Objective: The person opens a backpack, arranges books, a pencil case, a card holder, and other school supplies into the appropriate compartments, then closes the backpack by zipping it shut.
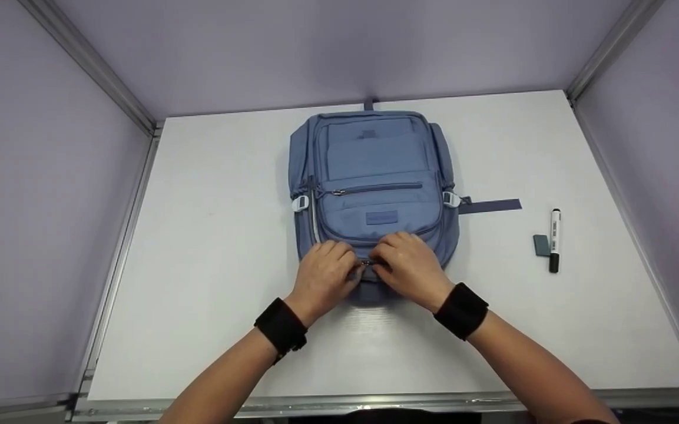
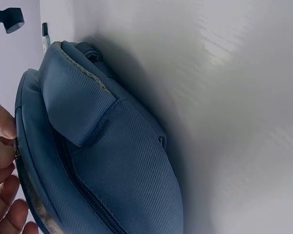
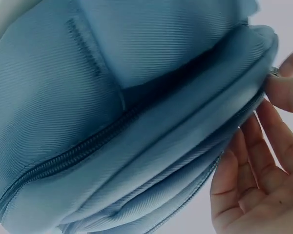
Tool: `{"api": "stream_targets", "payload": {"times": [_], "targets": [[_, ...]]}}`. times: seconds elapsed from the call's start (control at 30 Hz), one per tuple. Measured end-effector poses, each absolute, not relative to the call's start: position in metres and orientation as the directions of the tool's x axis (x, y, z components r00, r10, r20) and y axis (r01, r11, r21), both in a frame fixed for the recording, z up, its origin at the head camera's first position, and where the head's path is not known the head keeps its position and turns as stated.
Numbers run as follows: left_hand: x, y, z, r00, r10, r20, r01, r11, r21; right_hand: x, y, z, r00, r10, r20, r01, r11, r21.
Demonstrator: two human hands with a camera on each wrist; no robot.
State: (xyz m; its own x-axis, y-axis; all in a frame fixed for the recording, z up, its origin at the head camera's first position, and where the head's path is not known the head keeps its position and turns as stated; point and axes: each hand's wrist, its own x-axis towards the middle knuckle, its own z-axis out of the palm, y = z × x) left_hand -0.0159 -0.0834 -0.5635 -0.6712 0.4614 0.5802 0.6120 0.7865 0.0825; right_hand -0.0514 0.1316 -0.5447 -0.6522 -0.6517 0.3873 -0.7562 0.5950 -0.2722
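A blue backpack (image 1: 374, 159) lies front side up on the white table, its bottom toward me. Both hands meet at a curved zipper low on its front, a small metal slider (image 1: 366, 262) between them. My left hand (image 1: 328, 268) pinches the zipper edge left of the slider; thumb and forefinger (image 2: 2, 119) show close at it in the left wrist view. From the other side my right hand (image 1: 407, 265) pinches at the slider, its remaining fingers (image 3: 254, 151) spread along the fabric beneath. Along the backpack's left side, a pale strip (image 1: 315, 221) shows at the zipper.
A dark strap (image 1: 491, 206) reaches out from the backpack's right side. Farther right on the table (image 1: 215, 247) lie a black-and-white marker (image 1: 555, 235) and a small teal block (image 1: 541, 245). Pale panels (image 1: 374, 53) enclose the back and sides.
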Motion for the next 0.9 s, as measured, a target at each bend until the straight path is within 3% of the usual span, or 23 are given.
{"api": "stream_targets", "payload": {"times": [0.4,0.9], "targets": [[-0.008,-0.088,-0.565,-0.697,0.397,0.597,0.605,0.772,0.194,-0.054,0.13,-0.551,-0.557,-0.662,0.502,-0.811,0.564,-0.156],[-0.003,-0.117,-0.567,-0.792,0.271,0.547,0.5,0.803,0.325,-0.053,0.131,-0.549,-0.576,-0.659,0.483,-0.798,0.583,-0.155]]}}
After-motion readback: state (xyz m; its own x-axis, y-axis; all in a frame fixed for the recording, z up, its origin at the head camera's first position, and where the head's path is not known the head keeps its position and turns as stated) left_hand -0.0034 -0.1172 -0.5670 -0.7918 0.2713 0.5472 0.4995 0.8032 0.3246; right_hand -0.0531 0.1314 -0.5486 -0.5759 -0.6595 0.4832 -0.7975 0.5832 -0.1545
